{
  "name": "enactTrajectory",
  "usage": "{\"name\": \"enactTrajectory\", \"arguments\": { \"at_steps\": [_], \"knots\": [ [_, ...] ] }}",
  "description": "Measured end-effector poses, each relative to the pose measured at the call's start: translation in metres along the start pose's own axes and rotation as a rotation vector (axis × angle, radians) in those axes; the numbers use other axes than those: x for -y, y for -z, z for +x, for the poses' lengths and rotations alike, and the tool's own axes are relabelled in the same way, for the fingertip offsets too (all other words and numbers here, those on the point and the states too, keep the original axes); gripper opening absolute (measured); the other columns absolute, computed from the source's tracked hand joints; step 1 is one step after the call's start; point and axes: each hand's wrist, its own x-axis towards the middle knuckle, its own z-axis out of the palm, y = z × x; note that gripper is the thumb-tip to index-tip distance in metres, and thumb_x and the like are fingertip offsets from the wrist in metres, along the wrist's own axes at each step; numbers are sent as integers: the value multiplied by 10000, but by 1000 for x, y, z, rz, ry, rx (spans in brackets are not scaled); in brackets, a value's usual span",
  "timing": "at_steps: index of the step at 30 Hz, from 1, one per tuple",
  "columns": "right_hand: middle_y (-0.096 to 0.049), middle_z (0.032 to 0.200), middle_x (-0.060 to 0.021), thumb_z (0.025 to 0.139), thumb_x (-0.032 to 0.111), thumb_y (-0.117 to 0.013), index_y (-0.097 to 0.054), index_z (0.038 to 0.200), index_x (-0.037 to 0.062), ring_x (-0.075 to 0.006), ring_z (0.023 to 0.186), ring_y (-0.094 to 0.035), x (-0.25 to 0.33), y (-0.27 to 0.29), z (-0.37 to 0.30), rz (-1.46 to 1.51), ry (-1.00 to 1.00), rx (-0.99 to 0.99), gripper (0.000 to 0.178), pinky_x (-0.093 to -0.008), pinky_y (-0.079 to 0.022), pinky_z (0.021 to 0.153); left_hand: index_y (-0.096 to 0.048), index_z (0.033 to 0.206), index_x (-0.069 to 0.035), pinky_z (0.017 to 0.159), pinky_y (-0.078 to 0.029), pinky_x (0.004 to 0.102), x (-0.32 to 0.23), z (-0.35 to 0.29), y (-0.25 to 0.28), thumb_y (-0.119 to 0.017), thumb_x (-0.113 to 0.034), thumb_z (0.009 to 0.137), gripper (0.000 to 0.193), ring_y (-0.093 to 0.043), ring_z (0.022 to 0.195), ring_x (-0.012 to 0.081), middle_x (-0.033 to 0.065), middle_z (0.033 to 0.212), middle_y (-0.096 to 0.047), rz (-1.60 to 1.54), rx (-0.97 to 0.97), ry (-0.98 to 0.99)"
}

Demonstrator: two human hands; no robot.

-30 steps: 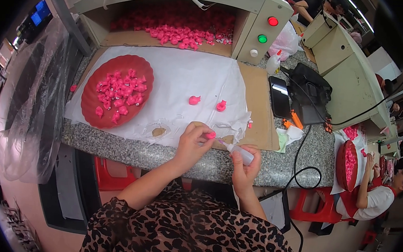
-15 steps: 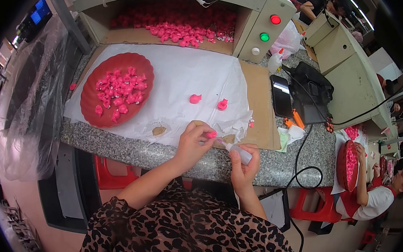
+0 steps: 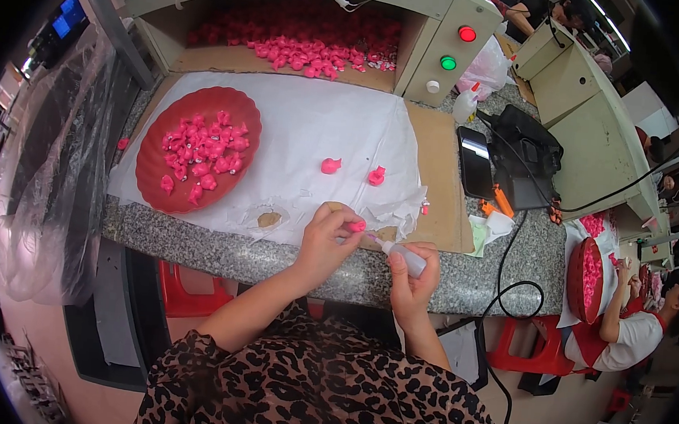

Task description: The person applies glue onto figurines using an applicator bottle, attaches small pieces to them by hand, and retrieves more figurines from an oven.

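My left hand (image 3: 325, 239) pinches a small pink figurine (image 3: 357, 226) just past the near edge of the bench. In my right hand (image 3: 416, 282) is a small translucent squeeze bottle (image 3: 403, 258), tilted so that its thin nozzle points left at the figurine; whether the tip touches it is too small to tell. Two more pink figurines, one on the left (image 3: 330, 166) and one on the right (image 3: 376, 176), sit on the torn white paper (image 3: 298, 129) beyond my hands. A red scalloped plate (image 3: 151, 173) to the left holds a heap of similar pieces.
Many pink pieces lie inside the grey box-like machine (image 3: 423, 59) at the back. On the right are a phone (image 3: 475, 163), a black bag (image 3: 524, 147), orange-handled cutters (image 3: 502, 199), a glue bottle (image 3: 465, 104) and a looping black cable (image 3: 521, 282). A co-worker (image 3: 625, 338) sits far right.
My hands, the figurine and the bottle keep almost the same pose. At far right, the co-worker's raised arm has moved away from the red plate there.
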Motion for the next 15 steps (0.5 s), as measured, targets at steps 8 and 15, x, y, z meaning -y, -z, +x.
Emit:
{"name": "enactTrajectory", "arguments": {
  "at_steps": [8,15],
  "knots": [
    [-491,823,-128,764,57,-582,-450,874,-10,-183,698,-486,-1,-1,0,-28,16,-3,185,-260,-396,624,-554,865,-8,642,-506,230,-2,0,1,-599,54,680,201,-573,753,144,81,915,-477,12,4,7],
    [-445,874,-83,809,33,-512,-407,884,-6,-117,694,-511,-5,4,2,-54,11,56,135,-215,-442,611,-550,866,-7,649,-505,231,1,0,1,-594,49,689,191,-571,767,142,80,921,-479,-22,4,22]
  ]
}}
